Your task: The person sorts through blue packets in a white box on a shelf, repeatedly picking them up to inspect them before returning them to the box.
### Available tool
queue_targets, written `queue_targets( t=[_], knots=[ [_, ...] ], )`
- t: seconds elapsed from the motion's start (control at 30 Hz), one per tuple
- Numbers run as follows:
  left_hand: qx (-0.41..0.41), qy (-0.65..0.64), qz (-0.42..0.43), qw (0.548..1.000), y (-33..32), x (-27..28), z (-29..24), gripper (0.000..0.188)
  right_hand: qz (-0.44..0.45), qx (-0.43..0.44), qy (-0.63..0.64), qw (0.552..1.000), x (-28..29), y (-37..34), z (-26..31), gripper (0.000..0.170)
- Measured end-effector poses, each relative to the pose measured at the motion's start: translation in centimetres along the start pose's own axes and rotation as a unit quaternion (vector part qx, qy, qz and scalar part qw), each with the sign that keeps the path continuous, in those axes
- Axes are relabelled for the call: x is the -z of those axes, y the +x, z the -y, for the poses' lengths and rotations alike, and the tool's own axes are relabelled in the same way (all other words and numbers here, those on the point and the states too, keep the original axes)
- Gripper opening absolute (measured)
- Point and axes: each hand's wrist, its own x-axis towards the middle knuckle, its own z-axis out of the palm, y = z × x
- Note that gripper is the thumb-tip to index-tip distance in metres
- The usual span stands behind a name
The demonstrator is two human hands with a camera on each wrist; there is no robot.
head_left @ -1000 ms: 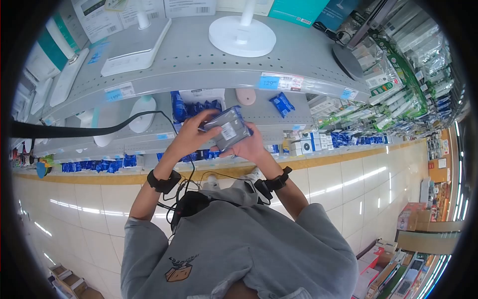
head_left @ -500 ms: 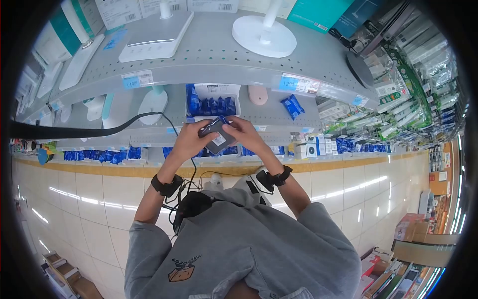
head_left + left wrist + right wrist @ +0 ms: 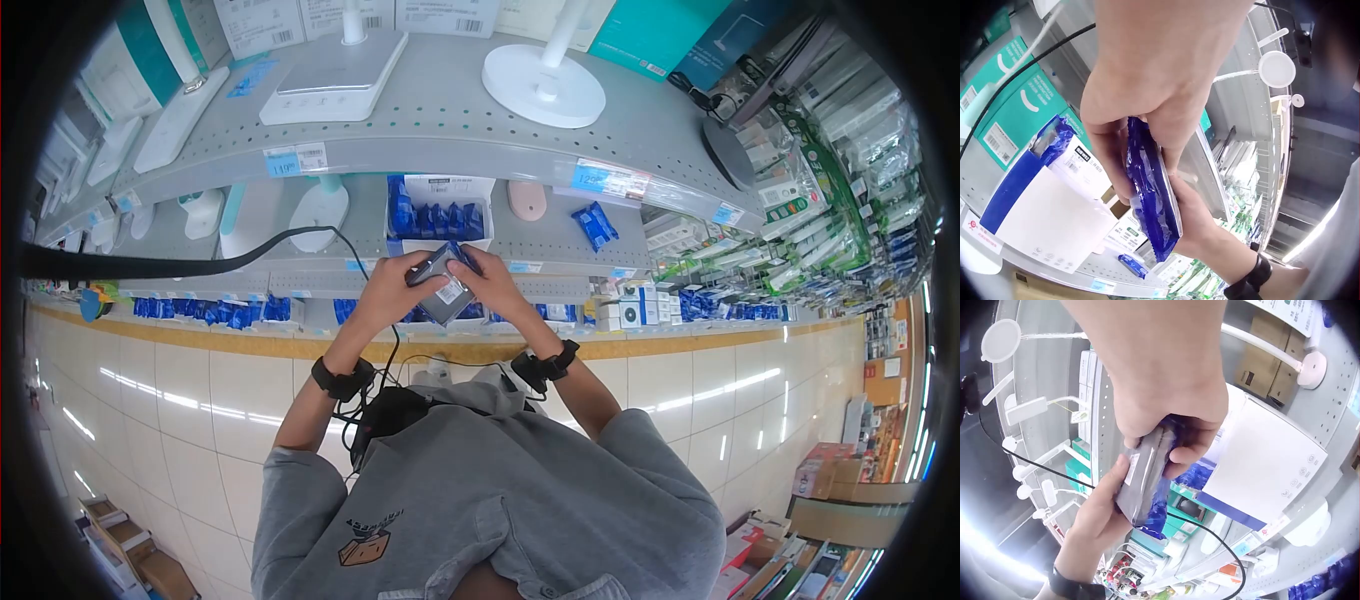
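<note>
A flat packet (image 3: pixel 432 308), grey-faced with a white barcode label and wrapped in shiny blue film, is held between both hands over the lower shelf's front edge. My left hand (image 3: pixel 393 288) pinches it from the left, thumb across the grey face. From the right, my right hand (image 3: pixel 490 287) grips its upper end, thumb near the label. The blue crimped film (image 3: pixel 1152 200) shows edge-on in the left wrist view. In the right wrist view the grey face (image 3: pixel 1141 478) tilts toward the left hand. Right behind the hands stands an open white box (image 3: pixel 452 187) of blue packets.
A lone blue packet (image 3: pixel 596 226) and a pink lamp base (image 3: pixel 527 200) sit right of the box. The upper shelf's front edge (image 3: pixel 420 150) juts out above, carrying white lamp bases (image 3: pixel 545 90). A black cable (image 3: pixel 396 345) hangs beside the left forearm.
The right hand has moved from an open palm under the packet to gripping its upper end. The packet has turned in the hands, and the head view has shifted.
</note>
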Motion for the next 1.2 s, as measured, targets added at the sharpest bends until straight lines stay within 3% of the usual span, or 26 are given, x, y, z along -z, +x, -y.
queue_targets(
  t=[0.13, 0.2, 0.23, 0.3, 0.4, 0.5, 0.6, 0.73, 0.8, 0.87, 0.93, 1.0, 1.07, 1.13, 1.2],
  knots=[
    [-0.005, 0.000, 0.004, 1.000, 0.2, 0.1, -0.7, 0.030, -0.007, -0.008, 0.006, 1.000, -0.1, 0.2, -1.0, 0.040],
    [-0.003, 0.007, 0.009, 1.000, 0.1, 0.1, -0.7, 0.031, -0.023, 0.082, -0.060, 0.995, -0.1, 0.5, -1.6, 0.040],
    [0.017, -0.004, 0.026, 1.000, 0.2, 0.1, -0.6, 0.032, -0.024, 0.081, -0.059, 0.995, 0.0, 0.2, -1.3, 0.040],
    [0.036, -0.014, 0.043, 0.998, 0.3, 0.0, -0.5, 0.034, 0.002, -0.027, -0.004, 1.000, 0.2, -0.4, -0.5, 0.041],
    [0.003, -0.061, 0.048, 0.997, 0.2, -0.1, -0.2, 0.041, 0.000, -0.008, -0.007, 1.000, 0.1, -0.4, -0.9, 0.043],
    [0.034, -0.027, 0.083, 0.996, 0.3, 0.0, 0.1, 0.049, -0.021, 0.014, -0.003, 1.000, -0.1, 0.0, -2.0, 0.044],
    [0.007, -0.026, 0.062, 0.998, 0.3, -0.1, 0.0, 0.052, -0.005, -0.046, 0.072, 0.996, 0.5, -0.1, -2.3, 0.045],
    [-0.002, 0.031, 0.021, 0.999, 0.3, 0.1, -0.6, 0.054, -0.013, -0.032, 0.108, 0.994, 1.3, 0.1, -1.8, 0.046],
    [-0.013, 0.057, 0.000, 0.998, 0.4, 0.2, -0.6, 0.054, 0.011, 0.137, -0.067, 0.988, 1.8, -0.2, -0.4, 0.048],
    [-0.064, 0.060, -0.029, 0.996, 0.4, 0.1, -0.4, 0.049, 0.006, 0.166, -0.092, 0.982, 1.8, -0.1, 0.2, 0.049],
    [-0.062, 0.067, -0.026, 0.995, 0.4, 0.3, -0.9, 0.048, 0.000, 0.195, -0.118, 0.974, 2.0, -0.1, 0.3, 0.049],
    [-0.061, 0.076, -0.025, 0.995, 0.6, 0.4, -1.0, 0.047, 0.016, 0.048, -0.099, 0.994, 2.8, -0.3, 0.4, 0.039],
    [-0.036, -0.057, -0.027, 0.997, 0.7, 0.2, -0.3, 0.045, 0.028, 0.020, -0.065, 0.997, 3.6, 0.3, -1.0, 0.037],
    [-0.022, -0.087, -0.008, 0.996, 1.0, 0.2, 0.7, 0.045, 0.018, -0.042, 0.026, 0.999, 3.6, -0.3, 0.2, 0.032],
    [-0.008, -0.117, 0.015, 0.993, 1.1, 0.3, 1.1, 0.044, 0.026, -0.036, 0.000, 0.999, 4.0, -0.4, 0.6, 0.033]
  ],
)
